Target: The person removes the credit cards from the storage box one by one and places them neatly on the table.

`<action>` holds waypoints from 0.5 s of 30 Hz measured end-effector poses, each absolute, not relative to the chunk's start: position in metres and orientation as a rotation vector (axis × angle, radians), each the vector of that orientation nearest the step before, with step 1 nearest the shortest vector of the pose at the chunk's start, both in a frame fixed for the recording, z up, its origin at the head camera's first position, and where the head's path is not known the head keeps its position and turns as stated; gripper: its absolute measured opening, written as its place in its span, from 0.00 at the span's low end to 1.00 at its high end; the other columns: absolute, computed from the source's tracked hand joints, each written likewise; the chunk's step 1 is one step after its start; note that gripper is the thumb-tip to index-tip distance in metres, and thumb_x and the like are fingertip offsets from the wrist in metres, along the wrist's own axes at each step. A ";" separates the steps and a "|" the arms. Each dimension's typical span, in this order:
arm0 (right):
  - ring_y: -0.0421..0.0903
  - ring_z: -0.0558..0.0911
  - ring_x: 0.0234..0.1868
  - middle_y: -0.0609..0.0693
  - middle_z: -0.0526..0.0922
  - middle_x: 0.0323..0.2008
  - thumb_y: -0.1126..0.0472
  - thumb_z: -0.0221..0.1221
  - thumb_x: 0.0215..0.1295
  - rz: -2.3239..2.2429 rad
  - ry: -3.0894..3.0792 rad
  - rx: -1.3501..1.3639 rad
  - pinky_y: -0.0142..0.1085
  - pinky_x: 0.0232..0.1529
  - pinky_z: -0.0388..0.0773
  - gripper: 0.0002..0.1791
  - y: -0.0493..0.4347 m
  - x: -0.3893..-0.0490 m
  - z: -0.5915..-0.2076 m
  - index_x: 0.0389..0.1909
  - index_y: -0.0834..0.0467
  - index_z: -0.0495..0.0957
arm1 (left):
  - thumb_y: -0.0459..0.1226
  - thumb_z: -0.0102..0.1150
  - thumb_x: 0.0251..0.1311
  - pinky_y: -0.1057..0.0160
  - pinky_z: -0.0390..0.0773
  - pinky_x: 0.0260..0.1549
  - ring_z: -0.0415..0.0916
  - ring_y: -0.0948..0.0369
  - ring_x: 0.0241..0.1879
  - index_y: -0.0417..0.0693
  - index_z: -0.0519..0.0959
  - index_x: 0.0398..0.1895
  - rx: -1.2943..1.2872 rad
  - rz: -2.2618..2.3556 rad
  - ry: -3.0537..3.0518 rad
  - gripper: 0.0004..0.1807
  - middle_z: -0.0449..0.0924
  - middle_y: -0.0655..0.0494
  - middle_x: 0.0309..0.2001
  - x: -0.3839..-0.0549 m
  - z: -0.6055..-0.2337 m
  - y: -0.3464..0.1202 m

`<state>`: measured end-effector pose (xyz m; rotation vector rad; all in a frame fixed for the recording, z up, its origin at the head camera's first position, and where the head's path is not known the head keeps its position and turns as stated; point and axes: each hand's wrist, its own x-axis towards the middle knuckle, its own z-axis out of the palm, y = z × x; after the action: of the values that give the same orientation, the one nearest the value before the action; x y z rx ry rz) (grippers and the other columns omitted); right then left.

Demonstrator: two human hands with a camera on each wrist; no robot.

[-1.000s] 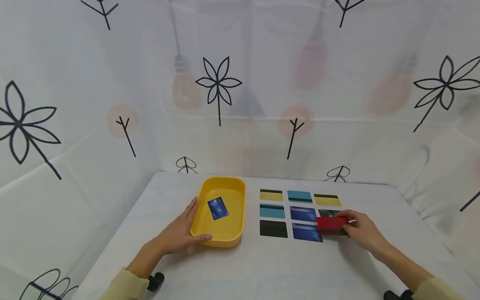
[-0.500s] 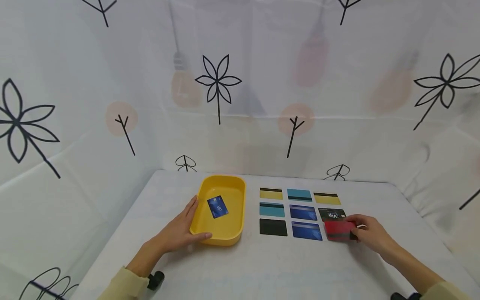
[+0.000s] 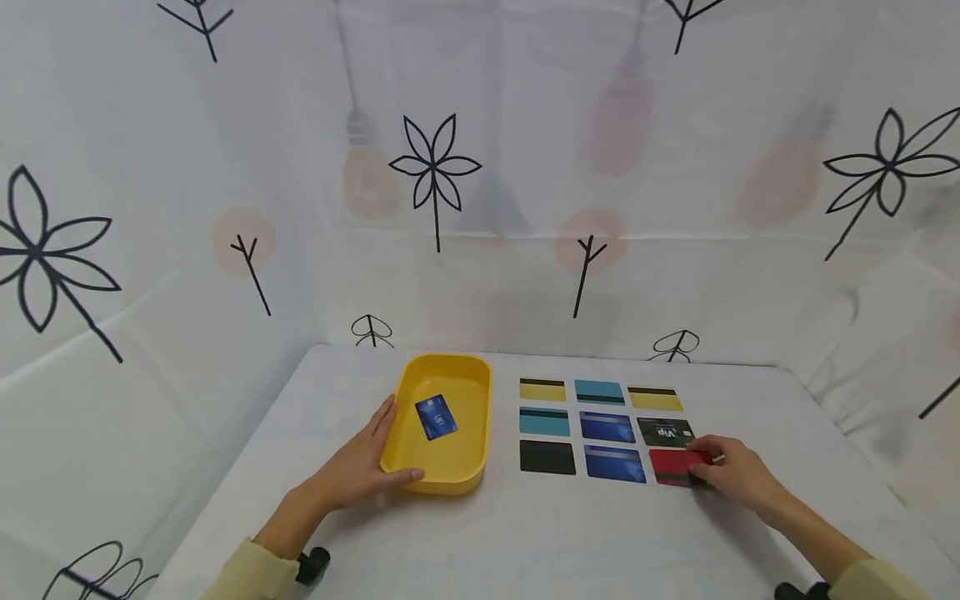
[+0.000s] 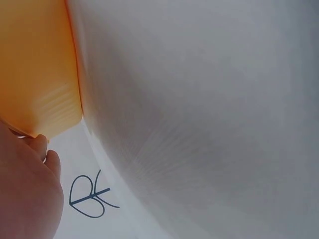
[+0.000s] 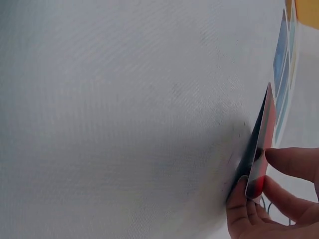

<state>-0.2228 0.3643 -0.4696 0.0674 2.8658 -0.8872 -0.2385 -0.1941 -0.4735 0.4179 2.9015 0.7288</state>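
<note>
In the head view, my right hand pinches a red card with a dark stripe by its right end, at the right of the front row of cards. The right wrist view shows that red card tilted between thumb and fingers, with a dark area beside it. My left hand rests against a yellow tray, its fairly straight fingers along the left side and the thumb at the front rim. Inside the tray lies a blue card. A black VIP card lies behind the red one.
Two blue cards and a black card lie left of the red one. Behind are teal cards and yellow cards, in rows on the white table. A patterned white curtain stands behind and around.
My right hand has moved the red card right and down, from over the blue and black VIP cards to the front row's right end. The left hand and tray have stayed put.
</note>
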 end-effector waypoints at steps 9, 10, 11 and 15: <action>0.66 0.76 0.47 0.73 0.76 0.48 0.61 0.65 0.65 -0.784 2.939 0.031 0.59 0.48 0.80 0.23 0.358 -0.219 -0.471 0.55 0.73 0.76 | 0.73 0.60 0.52 0.38 0.60 0.72 0.48 0.46 0.80 0.50 0.41 0.84 0.403 0.734 2.897 0.67 0.33 0.56 0.84 -0.237 -0.472 -0.193; 0.64 0.76 0.46 0.73 0.76 0.48 0.61 0.65 0.65 -0.769 2.949 0.027 0.58 0.47 0.80 0.23 0.358 -0.219 -0.471 0.55 0.73 0.76 | 0.73 0.60 0.52 0.38 0.60 0.72 0.48 0.46 0.80 0.50 0.41 0.84 0.402 0.733 2.896 0.67 0.33 0.56 0.84 -0.236 -0.472 -0.193; 0.63 0.76 0.44 0.72 0.76 0.46 0.61 0.66 0.65 -0.758 2.957 0.021 0.57 0.46 0.80 0.23 0.357 -0.219 -0.471 0.54 0.74 0.76 | 0.73 0.60 0.51 0.38 0.60 0.72 0.49 0.47 0.80 0.50 0.41 0.84 0.400 0.731 2.895 0.67 0.33 0.56 0.84 -0.236 -0.472 -0.193; 0.59 0.76 0.42 0.70 0.77 0.43 0.63 0.66 0.63 -0.715 2.990 -0.002 0.54 0.44 0.80 0.22 0.356 -0.220 -0.471 0.53 0.74 0.77 | 0.73 0.60 0.52 0.38 0.61 0.71 0.49 0.46 0.80 0.50 0.41 0.84 0.408 0.735 2.894 0.67 0.33 0.55 0.84 -0.236 -0.472 -0.194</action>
<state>-0.2199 0.3563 -0.4714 -0.0023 2.9900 -0.7147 -0.2362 -0.1937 -0.4724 0.4078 2.8943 0.7349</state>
